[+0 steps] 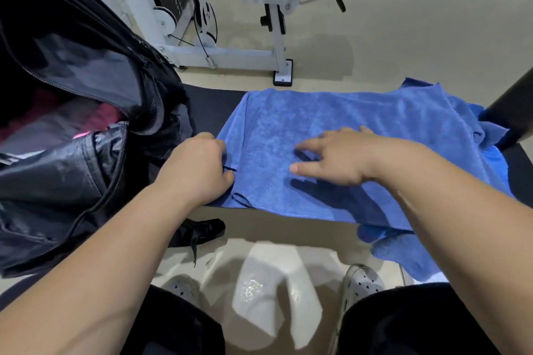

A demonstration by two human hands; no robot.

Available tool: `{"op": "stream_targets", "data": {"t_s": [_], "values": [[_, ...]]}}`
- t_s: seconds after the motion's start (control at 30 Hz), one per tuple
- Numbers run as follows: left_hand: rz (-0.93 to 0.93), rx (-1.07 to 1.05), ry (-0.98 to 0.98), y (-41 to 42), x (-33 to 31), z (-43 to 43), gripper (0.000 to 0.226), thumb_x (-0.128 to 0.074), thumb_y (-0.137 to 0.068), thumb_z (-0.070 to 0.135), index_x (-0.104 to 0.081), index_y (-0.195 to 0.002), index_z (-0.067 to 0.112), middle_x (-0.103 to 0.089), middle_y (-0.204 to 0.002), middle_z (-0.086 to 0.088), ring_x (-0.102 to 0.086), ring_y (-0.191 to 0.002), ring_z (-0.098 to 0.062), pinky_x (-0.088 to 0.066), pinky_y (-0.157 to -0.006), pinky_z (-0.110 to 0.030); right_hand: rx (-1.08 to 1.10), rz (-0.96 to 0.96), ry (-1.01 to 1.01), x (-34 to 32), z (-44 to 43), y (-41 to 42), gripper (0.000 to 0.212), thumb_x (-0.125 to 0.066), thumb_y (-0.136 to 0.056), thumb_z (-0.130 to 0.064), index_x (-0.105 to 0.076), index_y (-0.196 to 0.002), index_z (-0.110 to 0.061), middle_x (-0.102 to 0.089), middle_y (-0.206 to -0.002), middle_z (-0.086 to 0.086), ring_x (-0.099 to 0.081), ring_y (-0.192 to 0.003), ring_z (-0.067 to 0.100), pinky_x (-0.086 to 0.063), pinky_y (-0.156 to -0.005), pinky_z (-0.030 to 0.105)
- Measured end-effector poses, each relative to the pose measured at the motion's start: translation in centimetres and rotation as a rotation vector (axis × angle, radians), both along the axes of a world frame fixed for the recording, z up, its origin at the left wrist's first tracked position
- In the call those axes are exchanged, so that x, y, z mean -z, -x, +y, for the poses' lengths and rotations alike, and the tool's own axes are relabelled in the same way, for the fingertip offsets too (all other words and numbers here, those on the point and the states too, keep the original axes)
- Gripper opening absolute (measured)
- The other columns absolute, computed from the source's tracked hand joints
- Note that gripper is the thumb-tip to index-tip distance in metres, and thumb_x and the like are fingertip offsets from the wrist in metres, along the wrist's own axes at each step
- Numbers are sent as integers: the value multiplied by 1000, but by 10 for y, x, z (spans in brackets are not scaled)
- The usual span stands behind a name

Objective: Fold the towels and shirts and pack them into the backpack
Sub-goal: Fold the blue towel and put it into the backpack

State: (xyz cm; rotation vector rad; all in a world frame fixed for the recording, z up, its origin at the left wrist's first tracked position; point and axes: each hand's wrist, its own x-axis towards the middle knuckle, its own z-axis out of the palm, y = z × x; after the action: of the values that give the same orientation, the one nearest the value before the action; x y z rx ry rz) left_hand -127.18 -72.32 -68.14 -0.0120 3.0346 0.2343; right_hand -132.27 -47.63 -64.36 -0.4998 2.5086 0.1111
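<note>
A blue towel point(331, 121) lies spread over a black padded bench point(207, 95), with its right end bunched and hanging over the near edge. My left hand point(199, 164) grips the towel's left edge, fingers curled round the fabric. My right hand point(334, 155) hovers flat just over the towel's middle with fingers spread and straight. An open black backpack point(72, 158) stands at the left of the bench, its zip undone, with pink and dark red cloth point(101, 118) inside.
A white weight machine point(230, 52) stands on the floor behind the bench. A black strap point(199, 233) of the backpack dangles below the bench edge. My feet in white clogs point(360, 282) are on the pale floor beneath.
</note>
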Motion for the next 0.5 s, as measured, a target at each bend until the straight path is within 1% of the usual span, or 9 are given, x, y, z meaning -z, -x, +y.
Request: {"op": "stream_targets", "data": {"t_s": [0.07, 0.13, 0.2, 0.27, 0.33, 0.43, 0.5], "values": [[-2, -17, -33, -1, -1, -2, 33, -72, -77, 44, -68, -98, 19, -58, -98, 2, -58, -91, -21, -51, -79, -36, -35, 100, 115, -11, -18, 7, 69, -34, -91, -77, -29, -152, -45, -37, -154, -4, -35, -141, 28, -32, -112, 51], [9, -31, -26, -3, -1, -1, 33, -73, -79, 45, -66, -97, 18, -58, -98, 1, -59, -91, -23, -50, -78, -35, -68, 198, 284, -7, -33, 1, 62, -39, -94, -70, -36, -149, -42, -44, -145, -6, -39, -135, 25, -40, -105, 46], [46, -35, -8, -5, 3, 2, 26, -69, -84, 39, -65, -94, 15, -58, -97, -2, -59, -90, -26, -49, -78, -38, -106, 223, 398, 5, -42, -7, 55, -41, -97, -63, -41, -147, -40, -45, -145, -10, -38, -134, 23, -39, -106, 47], [111, -38, -14, -8, 9, 1, 17, -63, -88, 29, -65, -91, 13, -59, -95, -5, -59, -88, -29, -49, -77, -41, -210, 179, 396, 15, -49, -6, 53, -41, -99, -59, -41, -148, -41, -36, -155, -12, -32, -139, 23, -35, -110, 47], [183, -35, -77, -11, 12, -5, 13, -61, -89, 22, -64, -86, 10, -60, -90, -6, -59, -83, -30, -48, -74, -43, -249, 105, 444, 20, -55, -1, 53, -43, -100, -56, -39, -151, -41, -28, -162, -14, -25, -145, 22, -30, -116, 46], [255, -26, -165, -16, 12, -11, 12, -64, -91, 21, -61, -86, 11, -61, -83, -4, -57, -76, -29, -41, -67, -37, -291, 23, 522, 29, -63, 3, 57, -45, -99, -56, -35, -153, -41, -26, -163, -14, -20, -149, 20, -25, -120, 47], [325, -57, -266, -17, 9, -11, 12, -65, -92, 22, -61, -87, 12, -63, -77, 0, -58, -72, -26, -39, -64, -36, -302, -1, 567, 34, -65, 3, 64, -47, -96, -61, -30, -154, -43, -32, -160, -16, -24, -147, 19, -27, -119, 46]]}}
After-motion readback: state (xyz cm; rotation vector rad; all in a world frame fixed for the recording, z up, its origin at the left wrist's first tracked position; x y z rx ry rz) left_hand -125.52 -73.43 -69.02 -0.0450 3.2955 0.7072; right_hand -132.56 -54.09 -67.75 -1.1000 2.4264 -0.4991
